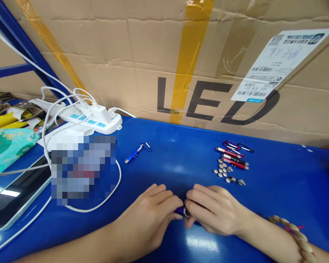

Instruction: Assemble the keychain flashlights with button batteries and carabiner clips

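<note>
My left hand (pixel 156 208) is closed around a small blue penlight (pixel 180 210), of which only a short piece shows between the fingers. At its silver end, my right hand (pixel 214 208) pinches it with bent fingers. The rest of the penlight is hidden by both hands. Beyond my right hand lie several button cells (pixel 220 171) and small silver end pieces (pixel 241 182). Just past them are red penlights (pixel 230 152) and a black penlight (pixel 235 159), with carabiner clips (pixel 246 147). Another blue penlight (pixel 133 154) with a blue clip rests farther left.
A large cardboard box (pixel 112 54) stands along the back of the blue table (pixel 164 157). On the left are a white power strip (pixel 109 124) with looping cables, a tablet-like device (pixel 22 190), a green tissue pack (pixel 11 148) and a pixelated patch.
</note>
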`<state>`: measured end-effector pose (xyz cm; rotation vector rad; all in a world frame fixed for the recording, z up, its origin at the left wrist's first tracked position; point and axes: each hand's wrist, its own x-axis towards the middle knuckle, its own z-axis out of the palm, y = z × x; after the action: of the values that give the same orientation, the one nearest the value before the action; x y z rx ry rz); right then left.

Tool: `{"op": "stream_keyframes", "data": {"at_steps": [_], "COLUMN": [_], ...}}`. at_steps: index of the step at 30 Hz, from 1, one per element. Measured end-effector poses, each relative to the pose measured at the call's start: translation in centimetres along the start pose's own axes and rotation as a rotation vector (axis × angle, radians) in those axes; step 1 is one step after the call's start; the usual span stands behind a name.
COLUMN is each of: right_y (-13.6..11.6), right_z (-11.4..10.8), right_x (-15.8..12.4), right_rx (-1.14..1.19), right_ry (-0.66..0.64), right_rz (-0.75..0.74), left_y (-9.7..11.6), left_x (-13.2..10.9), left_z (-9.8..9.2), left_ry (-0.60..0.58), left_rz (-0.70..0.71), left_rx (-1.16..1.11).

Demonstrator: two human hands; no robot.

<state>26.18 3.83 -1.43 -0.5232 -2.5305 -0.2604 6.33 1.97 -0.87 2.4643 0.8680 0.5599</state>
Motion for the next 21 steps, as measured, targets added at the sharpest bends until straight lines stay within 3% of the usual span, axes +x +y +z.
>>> {"op": "stream_keyframes", "data": {"at_steps": [4,12,16,21], "right_y": [-0.4,-1.4,-1.0,0.0], "right_z": [0.2,0.6,0.5,0.4], "right_x": [0.2,0.5,0.9,1.1], "right_rx": [0.096,0.639,0.836,1.057], "right_ry": [-0.02,-0.236,-0.305,-0.354], "right_rz": [0.087,0.586,0.727,0.835], "left_y": [-0.1,-1.0,-1.1,-1.1], "left_x": [-0.1,0.0,0.1,0.3], "left_z": [0.2,1.0,1.1,1.1], "left_ry": [-0.005,0.037,0.042,0.154], "left_rz": [0.003,-0.008,-0.035,-0.103], "left_rx": [0.081,0.199,0.112,-0.098]}}
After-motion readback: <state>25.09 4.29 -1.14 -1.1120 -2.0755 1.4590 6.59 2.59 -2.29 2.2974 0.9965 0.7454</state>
